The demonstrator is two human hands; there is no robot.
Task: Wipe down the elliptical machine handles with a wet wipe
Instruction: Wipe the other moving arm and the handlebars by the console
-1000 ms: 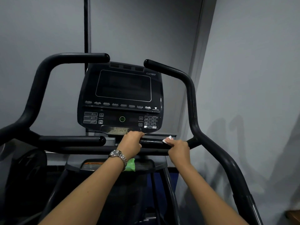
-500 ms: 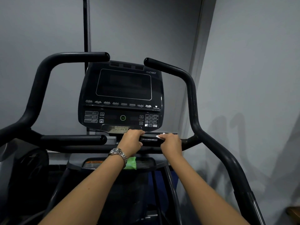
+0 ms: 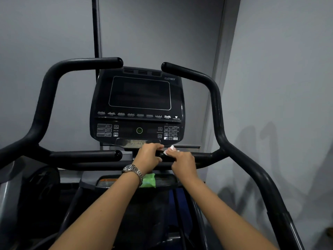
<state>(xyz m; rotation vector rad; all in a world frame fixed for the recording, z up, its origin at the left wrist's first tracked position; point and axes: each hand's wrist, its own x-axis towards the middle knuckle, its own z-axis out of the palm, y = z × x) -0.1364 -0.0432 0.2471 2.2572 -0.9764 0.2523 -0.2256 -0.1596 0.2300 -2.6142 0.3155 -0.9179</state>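
Note:
A black elliptical machine fills the view. Its short right inner handle runs level below the console. My right hand is wrapped over this handle near its inner tip, with a white wet wipe pressed under the fingers. My left hand, with a metal watch on the wrist, grips the bar just left of the handle's tip. The two hands almost touch. The left inner handle is bare. The tall curved left handle and tall curved right handle rise on either side.
The console with a dark screen and buttons sits directly above my hands. A green wipes pack lies on the shelf below my left wrist. Grey walls stand close behind and to the right.
My right hand has slid the wipe leftward along the right inner handle, from near its outer end to its inner tip beside my left hand. My left hand has stayed put.

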